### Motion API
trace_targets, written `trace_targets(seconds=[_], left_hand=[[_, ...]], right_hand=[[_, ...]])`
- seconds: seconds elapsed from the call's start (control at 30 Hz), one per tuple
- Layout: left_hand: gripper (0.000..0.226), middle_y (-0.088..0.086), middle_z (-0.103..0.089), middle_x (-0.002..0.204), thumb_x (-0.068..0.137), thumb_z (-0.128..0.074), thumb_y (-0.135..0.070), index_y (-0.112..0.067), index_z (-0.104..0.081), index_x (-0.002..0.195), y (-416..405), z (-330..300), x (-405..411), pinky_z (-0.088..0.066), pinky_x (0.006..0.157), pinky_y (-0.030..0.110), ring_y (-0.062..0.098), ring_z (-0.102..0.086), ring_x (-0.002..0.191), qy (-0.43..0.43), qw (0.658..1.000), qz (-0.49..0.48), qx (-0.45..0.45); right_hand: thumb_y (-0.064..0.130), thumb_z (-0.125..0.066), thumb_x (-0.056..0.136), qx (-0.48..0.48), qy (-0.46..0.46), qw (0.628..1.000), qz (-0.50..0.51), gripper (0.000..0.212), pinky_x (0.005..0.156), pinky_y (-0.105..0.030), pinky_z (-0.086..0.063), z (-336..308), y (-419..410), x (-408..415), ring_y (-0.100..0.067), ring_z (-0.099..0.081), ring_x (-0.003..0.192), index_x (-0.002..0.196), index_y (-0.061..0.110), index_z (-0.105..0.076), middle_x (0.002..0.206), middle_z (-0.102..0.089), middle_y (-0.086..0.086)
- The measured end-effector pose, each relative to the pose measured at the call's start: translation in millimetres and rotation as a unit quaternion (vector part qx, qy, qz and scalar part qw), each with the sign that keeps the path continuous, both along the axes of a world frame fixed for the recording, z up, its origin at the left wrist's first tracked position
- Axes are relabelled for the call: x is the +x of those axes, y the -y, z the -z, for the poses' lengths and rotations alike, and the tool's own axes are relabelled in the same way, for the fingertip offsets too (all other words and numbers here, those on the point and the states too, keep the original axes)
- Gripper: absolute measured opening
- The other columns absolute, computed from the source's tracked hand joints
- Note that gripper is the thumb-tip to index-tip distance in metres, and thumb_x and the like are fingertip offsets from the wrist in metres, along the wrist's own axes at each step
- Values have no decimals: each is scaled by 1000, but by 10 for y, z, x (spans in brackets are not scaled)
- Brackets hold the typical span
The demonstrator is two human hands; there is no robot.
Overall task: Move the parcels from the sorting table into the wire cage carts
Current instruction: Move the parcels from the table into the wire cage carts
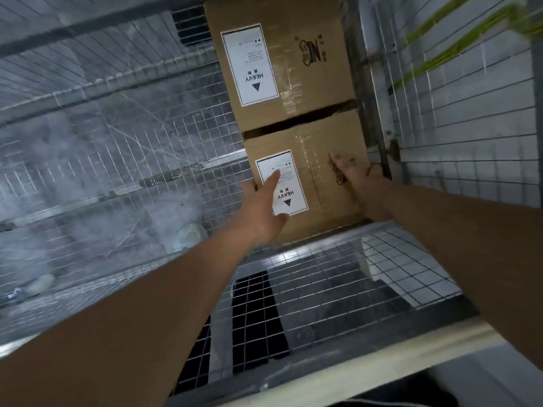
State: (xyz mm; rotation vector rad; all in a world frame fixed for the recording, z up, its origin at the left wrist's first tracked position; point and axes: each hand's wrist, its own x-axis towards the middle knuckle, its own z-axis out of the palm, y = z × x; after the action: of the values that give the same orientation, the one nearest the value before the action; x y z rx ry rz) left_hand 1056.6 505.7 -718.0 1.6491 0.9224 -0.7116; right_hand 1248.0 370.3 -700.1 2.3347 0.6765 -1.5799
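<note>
Both hands are reaching over the mesh wall into the wire cage cart. The left hand is lying with its fingers straight and together, flat on the top of the near cardboard box, its fingertips resting on the white label marked HEAVY. The right hand is pressing on the same box toward its right edge; its fingers are looking extended, but blur and shadow are making it hard to say whether they are curling over the edge. The near box is sitting inside the cart, against the cart's right mesh side, with a dark gap separating it from a second, similar box farther in. Grey wire mesh is surrounding the boxes, with a dim, blurred floor showing through it. Yellow-green straps are hanging blurred at the upper right.
</note>
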Motion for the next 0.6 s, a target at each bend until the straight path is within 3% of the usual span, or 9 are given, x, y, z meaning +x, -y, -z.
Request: trace_targets(seconds=[0.03,0.13,0.23,0.33,0.37,0.43,0.5,0.6], left_hand=[[96,8,-22,153,93,-75,-16,-31,-13,165,25,4,13,-37,114,31,26,-42,138,-2,1000,2,-7],[94,9,-22,152,96,-72,-20,-29,-10,165,68,5,75,-35,117,33,26,-40,138,-7,1000,12,-18],[84,13,-13,157,100,-64,-20,-26,-11,165,48,-1,120,-38,116,37,33,-37,142,-10,996,84,30],[78,18,12,163,90,-69,-12,-21,-30,156,-18,-6,157,-45,111,45,49,0,153,2,954,235,185],[74,20,18,164,86,-73,-12,-19,-38,151,-37,-3,185,-41,116,51,50,13,153,16,933,278,227],[69,22,16,167,86,-74,-17,-14,-44,148,-68,19,253,-22,125,57,45,17,154,38,898,349,264],[71,22,9,169,91,-69,-24,-14,-38,154,-103,67,302,-11,128,55,41,8,157,30,883,397,248],[69,21,2,169,95,-64,-29,-17,-33,157,-169,65,357,-12,128,54,40,-2,157,24,876,423,231]], right_hand=[[2,-57,102,-12,-3,1000,-15,123,113,-54,-34,-29,-9,-13,-44,-37,139,129,75,38,164,-4,-29],[4,-56,101,-52,-16,998,-35,110,116,-53,-30,-25,20,-6,-46,-25,149,149,60,26,168,6,-25],[9,-57,99,-10,39,996,-82,102,109,-50,-42,27,34,-11,-40,-44,137,158,51,16,167,-16,-18],[20,-57,101,20,110,987,-112,76,94,-46,-54,34,-76,-63,-35,-58,119,163,34,-14,149,-40,-18],[20,-59,101,36,133,983,-118,67,92,-46,-55,35,-119,-89,-35,-59,116,159,26,-27,146,-41,-18],[16,-66,96,66,144,981,-116,60,92,-44,-55,49,-165,-147,-35,-57,115,150,15,-39,148,-31,-17],[15,-69,93,74,118,986,-95,69,93,-41,-53,83,-183,-200,-35,-52,119,152,10,-34,153,-22,-16],[18,-71,94,55,76,993,-66,83,100,-42,-50,95,-202,-233,-37,-47,127,159,10,-20,157,-13,-19]])
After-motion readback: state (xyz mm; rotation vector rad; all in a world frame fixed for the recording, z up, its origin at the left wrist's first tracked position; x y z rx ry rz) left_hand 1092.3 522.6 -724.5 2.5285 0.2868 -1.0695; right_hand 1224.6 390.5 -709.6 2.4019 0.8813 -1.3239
